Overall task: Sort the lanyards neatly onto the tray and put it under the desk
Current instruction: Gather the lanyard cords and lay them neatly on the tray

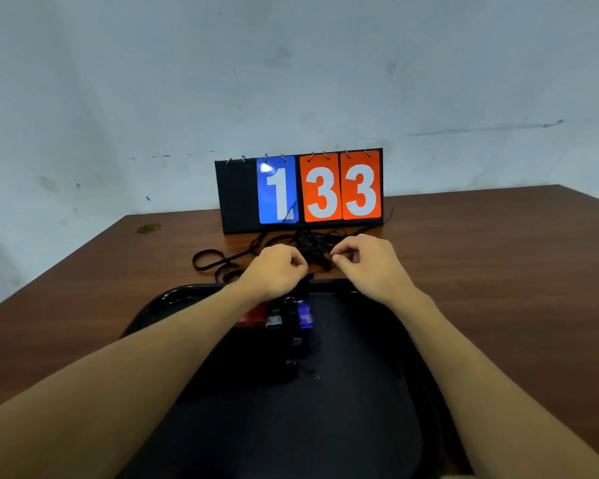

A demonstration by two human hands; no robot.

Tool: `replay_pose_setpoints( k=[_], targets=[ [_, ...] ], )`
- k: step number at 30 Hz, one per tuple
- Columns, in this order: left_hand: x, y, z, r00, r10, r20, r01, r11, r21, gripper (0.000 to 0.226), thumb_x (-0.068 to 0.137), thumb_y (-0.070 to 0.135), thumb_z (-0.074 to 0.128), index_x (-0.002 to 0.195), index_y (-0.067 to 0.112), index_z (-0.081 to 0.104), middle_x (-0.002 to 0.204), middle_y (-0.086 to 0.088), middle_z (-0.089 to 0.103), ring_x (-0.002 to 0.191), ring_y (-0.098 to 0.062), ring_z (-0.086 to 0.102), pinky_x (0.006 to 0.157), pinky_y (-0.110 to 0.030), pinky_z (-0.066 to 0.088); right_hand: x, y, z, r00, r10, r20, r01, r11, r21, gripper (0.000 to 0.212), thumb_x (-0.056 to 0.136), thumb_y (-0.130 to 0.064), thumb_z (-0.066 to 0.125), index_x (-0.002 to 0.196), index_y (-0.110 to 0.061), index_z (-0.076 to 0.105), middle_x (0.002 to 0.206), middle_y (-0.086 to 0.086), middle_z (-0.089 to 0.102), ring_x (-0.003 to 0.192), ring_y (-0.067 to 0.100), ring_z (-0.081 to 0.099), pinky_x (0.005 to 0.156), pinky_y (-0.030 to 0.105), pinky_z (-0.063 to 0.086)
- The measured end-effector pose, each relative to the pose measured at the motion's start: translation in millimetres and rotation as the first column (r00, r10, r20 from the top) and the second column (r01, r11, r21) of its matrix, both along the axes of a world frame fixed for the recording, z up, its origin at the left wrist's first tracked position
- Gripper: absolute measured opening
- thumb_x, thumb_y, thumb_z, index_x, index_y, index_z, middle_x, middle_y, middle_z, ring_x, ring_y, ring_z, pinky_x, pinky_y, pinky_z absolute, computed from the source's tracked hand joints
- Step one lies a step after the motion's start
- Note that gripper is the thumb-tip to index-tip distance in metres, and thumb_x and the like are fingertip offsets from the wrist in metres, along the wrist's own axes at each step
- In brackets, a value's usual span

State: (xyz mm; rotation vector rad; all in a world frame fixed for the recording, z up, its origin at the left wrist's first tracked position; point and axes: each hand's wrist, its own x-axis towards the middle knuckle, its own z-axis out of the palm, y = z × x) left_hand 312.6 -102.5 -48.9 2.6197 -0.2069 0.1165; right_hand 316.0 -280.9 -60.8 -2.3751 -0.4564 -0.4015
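A tangle of black lanyards lies on the brown desk just beyond a black tray. One loop trails off to the left. My left hand and my right hand hover over the tray's far rim, each pinching black cord from the tangle between thumb and fingers. On the tray, below my wrists, lie several lanyard ends with clips: a red one, a grey one and a blue one, with dark straps running toward me.
A flip scoreboard reading 1 and 33 stands upright right behind the lanyards, near the desk's far edge by the wall. A small yellowish stain marks the desk at the far left. Bare wood stretches on both sides of the tray.
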Motion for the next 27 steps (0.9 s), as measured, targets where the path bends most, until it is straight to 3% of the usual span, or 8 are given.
replay_pose_setpoints(
  k=[4, 6, 11, 14, 17, 19, 24, 27],
  targets=[
    [18.9, -11.9, -4.5, 0.995, 0.024, -0.092, -0.016, 0.996, 0.084, 0.017, 0.088, 0.028, 0.063, 0.096, 0.016, 0.072, 0.101, 0.001, 0.068, 0.096, -0.015, 0.061, 0.09, -0.035, 0.051, 3.0, -4.1, -10.7, 1.0, 0.023, -0.013, -0.025, 0.991, -0.129, 0.021, 0.092, -0.021, 0.058, 0.11, -0.019, 0.068, 0.105, -0.004, 0.06, 0.09, 0.008, 0.056, 0.082, 0.027, 0.05],
    [24.0, -15.5, -2.5, 0.993, 0.032, -0.112, -0.023, 0.996, 0.084, 0.012, 0.086, 0.025, 0.067, 0.09, 0.016, 0.072, 0.097, -0.001, 0.069, 0.094, -0.015, 0.062, 0.088, -0.034, 0.052, 1.8, -2.8, -12.3, 1.0, 0.009, 0.006, -0.008, 0.984, -0.18, 0.023, 0.092, -0.022, 0.054, 0.11, -0.02, 0.068, 0.108, -0.003, 0.059, 0.094, 0.014, 0.058, 0.083, 0.034, 0.053],
    [23.7, -19.4, 0.4, 0.996, 0.031, -0.078, -0.025, 0.996, 0.084, 0.007, 0.089, 0.018, 0.064, 0.085, 0.017, 0.069, 0.096, 0.0, 0.067, 0.093, -0.015, 0.061, 0.088, -0.033, 0.051, -0.3, -1.0, -10.7, 0.999, 0.001, 0.044, 0.011, 0.96, -0.281, 0.023, 0.093, -0.023, 0.048, 0.107, -0.021, 0.067, 0.103, -0.003, 0.056, 0.093, 0.018, 0.057, 0.078, 0.038, 0.053],
    [19.9, -17.2, 4.2, 0.999, 0.024, 0.026, -0.023, 0.999, -0.048, 0.006, 0.091, 0.02, 0.061, 0.092, 0.017, 0.066, 0.098, 0.001, 0.065, 0.097, -0.016, 0.06, 0.09, -0.034, 0.049, -2.4, -1.3, -9.5, 0.996, 0.012, 0.09, 0.014, 0.96, -0.279, 0.028, 0.096, -0.02, 0.045, 0.116, -0.02, 0.063, 0.11, -0.002, 0.055, 0.098, 0.018, 0.056, 0.08, 0.036, 0.052],
    [4.6, -19.4, 12.0, 0.978, 0.006, 0.208, 0.046, 0.968, -0.246, 0.005, 0.09, 0.02, 0.062, 0.093, 0.018, 0.066, 0.093, 0.006, 0.064, 0.091, -0.008, 0.058, 0.084, -0.024, 0.048, -6.7, 1.0, -5.8, 0.987, 0.026, 0.158, 0.005, 0.981, -0.191, 0.03, 0.098, -0.019, 0.045, 0.126, -0.017, 0.055, 0.123, -0.001, 0.049, 0.099, 0.016, 0.056, 0.075, 0.026, 0.047],
    [-6.0, -23.1, 18.8, 0.962, 0.025, 0.273, 0.086, 0.918, -0.387, 0.004, 0.09, 0.017, 0.062, 0.091, 0.018, 0.066, 0.087, 0.009, 0.063, 0.084, -0.004, 0.057, 0.078, -0.015, 0.045, -8.2, 4.2, -2.4, 0.984, 0.01, 0.179, 0.005, 0.996, -0.086, 0.025, 0.098, -0.02, 0.047, 0.122, -0.017, 0.053, 0.124, -0.002, 0.047, 0.098, 0.012, 0.056, 0.075, 0.023, 0.047],
    [-18.9, -31.0, 43.8, 0.958, 0.145, 0.245, 0.062, 0.735, -0.675, 0.009, 0.091, 0.018, 0.061, 0.096, 0.016, 0.067, 0.096, 0.003, 0.066, 0.095, -0.01, 0.059, 0.084, -0.02, 0.048, -9.4, 14.7, -1.8, 0.996, 0.077, 0.05, -0.085, 0.976, 0.202, 0.027, 0.095, -0.024, 0.054, 0.121, -0.019, 0.051, 0.117, -0.004, 0.055, 0.082, 0.0, 0.051, 0.071, 0.01, 0.039],
    [-26.6, -32.7, 55.7, 0.97, 0.155, 0.186, 0.041, 0.654, -0.756, 0.008, 0.091, 0.019, 0.06, 0.096, 0.017, 0.067, 0.1, -0.001, 0.068, 0.098, -0.012, 0.061, 0.087, -0.024, 0.049, -16.9, 21.5, 2.1, 0.978, 0.208, -0.007, -0.198, 0.94, 0.278, 0.037, 0.094, -0.03, 0.056, 0.129, -0.021, 0.048, 0.114, -0.007, 0.057, 0.072, 0.003, 0.053, 0.066, 0.013, 0.038]
  ],
)
